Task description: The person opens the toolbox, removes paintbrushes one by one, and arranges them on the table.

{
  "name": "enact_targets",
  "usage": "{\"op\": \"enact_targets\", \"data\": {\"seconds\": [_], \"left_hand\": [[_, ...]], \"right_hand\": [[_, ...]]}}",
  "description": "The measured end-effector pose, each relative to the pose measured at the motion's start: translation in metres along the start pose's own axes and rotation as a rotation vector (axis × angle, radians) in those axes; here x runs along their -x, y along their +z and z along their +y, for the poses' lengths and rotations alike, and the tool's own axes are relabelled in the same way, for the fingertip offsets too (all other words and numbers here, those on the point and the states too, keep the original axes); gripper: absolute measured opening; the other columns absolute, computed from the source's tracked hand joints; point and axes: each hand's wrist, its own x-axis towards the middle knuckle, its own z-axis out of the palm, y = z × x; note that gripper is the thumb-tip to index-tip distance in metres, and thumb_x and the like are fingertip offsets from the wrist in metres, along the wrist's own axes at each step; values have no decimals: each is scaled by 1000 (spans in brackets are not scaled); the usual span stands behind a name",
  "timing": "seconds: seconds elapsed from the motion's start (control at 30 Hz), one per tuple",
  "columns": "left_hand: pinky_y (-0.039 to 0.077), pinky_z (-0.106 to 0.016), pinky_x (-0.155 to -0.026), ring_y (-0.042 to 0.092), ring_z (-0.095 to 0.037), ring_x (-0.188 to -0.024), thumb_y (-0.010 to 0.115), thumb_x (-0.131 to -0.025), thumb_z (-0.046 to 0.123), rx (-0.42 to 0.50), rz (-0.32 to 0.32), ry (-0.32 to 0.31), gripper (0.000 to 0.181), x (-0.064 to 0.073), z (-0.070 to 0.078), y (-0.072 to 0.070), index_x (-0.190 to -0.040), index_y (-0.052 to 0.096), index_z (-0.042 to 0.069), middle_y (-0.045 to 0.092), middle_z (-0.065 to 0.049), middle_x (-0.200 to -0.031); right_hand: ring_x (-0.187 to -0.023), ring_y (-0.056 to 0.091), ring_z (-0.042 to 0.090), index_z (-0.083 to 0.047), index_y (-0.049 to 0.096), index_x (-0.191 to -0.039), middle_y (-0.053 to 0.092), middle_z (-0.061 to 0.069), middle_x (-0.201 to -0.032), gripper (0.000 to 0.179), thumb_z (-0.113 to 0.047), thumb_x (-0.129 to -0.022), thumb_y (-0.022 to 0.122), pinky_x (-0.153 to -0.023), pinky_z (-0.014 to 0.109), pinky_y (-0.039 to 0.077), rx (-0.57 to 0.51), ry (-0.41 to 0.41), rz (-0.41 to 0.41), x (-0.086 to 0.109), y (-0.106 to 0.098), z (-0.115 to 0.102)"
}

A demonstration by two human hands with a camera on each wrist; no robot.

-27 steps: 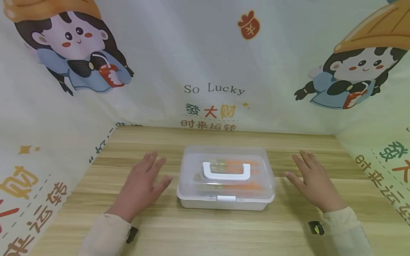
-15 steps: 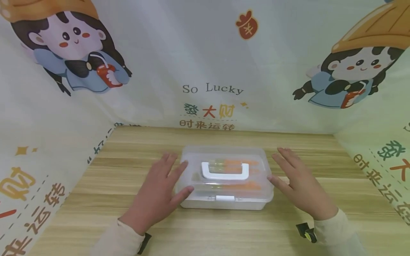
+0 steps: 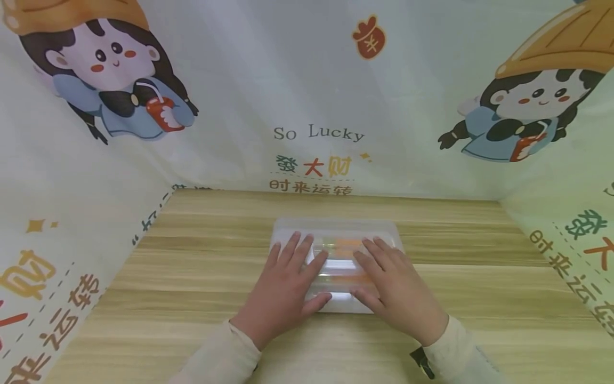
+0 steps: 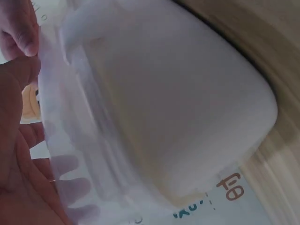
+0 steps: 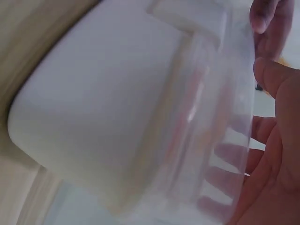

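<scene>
A storage box [image 3: 336, 226] with a clear lid and a white body sits on the table in the head view. Both hands lie over its lid with fingers spread: my left hand [image 3: 280, 290] covers the left part, my right hand [image 3: 400, 288] the right part. Between them show a bit of the white carry handle [image 3: 338, 264] and the front latch [image 3: 341, 296]. Long orange-and-clear items [image 3: 352, 279] show through the lid; their kind is unclear. In the wrist views, the left fingers [image 4: 77, 187] and right fingers [image 5: 225, 180] appear through the lid.
The box stands on a wood-grain table [image 3: 192, 266], around mid-width. A printed cloth [image 3: 230, 96] with cartoon figures and lettering hangs at the back and along both sides.
From either side of the box, both hands have moved inward and now lie over the lid, covering its sides and the handle's ends. The box stays in place.
</scene>
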Motion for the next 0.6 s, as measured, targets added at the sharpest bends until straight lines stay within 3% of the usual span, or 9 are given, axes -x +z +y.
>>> {"op": "enact_targets", "data": {"seconds": [0.13, 0.23, 0.4, 0.6], "left_hand": [[31, -66, -105, 32, -45, -141, 65, -86, 62, -104, -35, 48, 78, -1, 2, 7, -148, 47, 19, 40, -18, -152], [32, -67, -104, 36, -46, -137, 69, -81, 63, -175, -21, 67, 85, 2, 2, 11, -149, 45, 18, 43, -19, -150], [34, -65, -104, 39, -48, -134, 75, -74, 64, -198, 18, 67, 91, 2, 3, 15, -147, 46, 17, 46, -23, -146], [33, -65, -104, 36, -48, -135, 72, -75, 67, -230, 2, 57, 96, 3, 7, 20, -152, 40, 21, 42, -18, -151]], "right_hand": [[-133, 45, 39, -7, 58, -134, 51, 19, -143, 65, -53, -89, 64, -101, 64, 37, 132, -53, 30, 1, 12, -3], [-130, 48, 39, -7, 57, -133, 53, 19, -140, 71, -60, -85, 62, -99, 64, 39, 197, -93, 81, 2, 18, -3], [-125, 50, 40, -6, 56, -130, 54, 20, -137, 77, -62, -79, 65, -95, 63, 41, 225, -135, 150, 2, 24, 0], [-124, 51, 42, -8, 55, -134, 54, 20, -137, 83, -64, -76, 70, -94, 63, 42, 266, -136, 151, 5, 27, 1]]}}
